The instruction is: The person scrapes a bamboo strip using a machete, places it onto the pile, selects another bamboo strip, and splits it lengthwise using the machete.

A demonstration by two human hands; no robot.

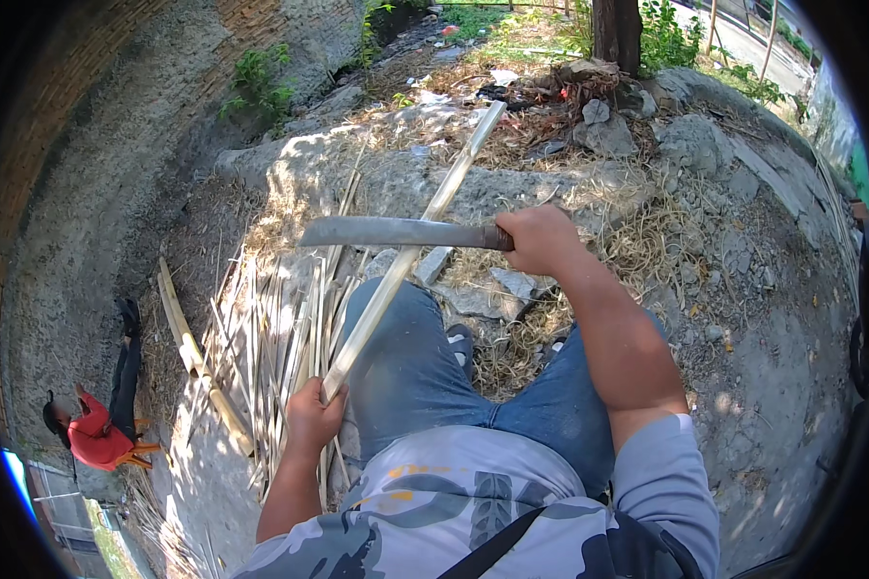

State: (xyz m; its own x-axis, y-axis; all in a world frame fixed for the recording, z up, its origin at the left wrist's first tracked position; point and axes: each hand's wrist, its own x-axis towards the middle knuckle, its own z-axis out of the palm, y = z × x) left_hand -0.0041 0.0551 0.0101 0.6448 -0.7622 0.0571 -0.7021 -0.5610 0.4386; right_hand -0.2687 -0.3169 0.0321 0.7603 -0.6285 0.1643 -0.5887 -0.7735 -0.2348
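- Strip (394,273): pale, long, straight, slanting; left fingers (331,409) are grasping its near end.
- Machete (377,231): grey-bladed, crossing over the strip; right fingers (518,228) are gripping its handle.

We've got the knife (377,232) across the strip (388,294), right hand (541,238) at its right end, left hand (316,415) on the strip's near end. Sticks (261,357) lie left of our legs (396,405), poles (224,405) farther left, a person (104,436) beyond; tree (616,39) far ahead.
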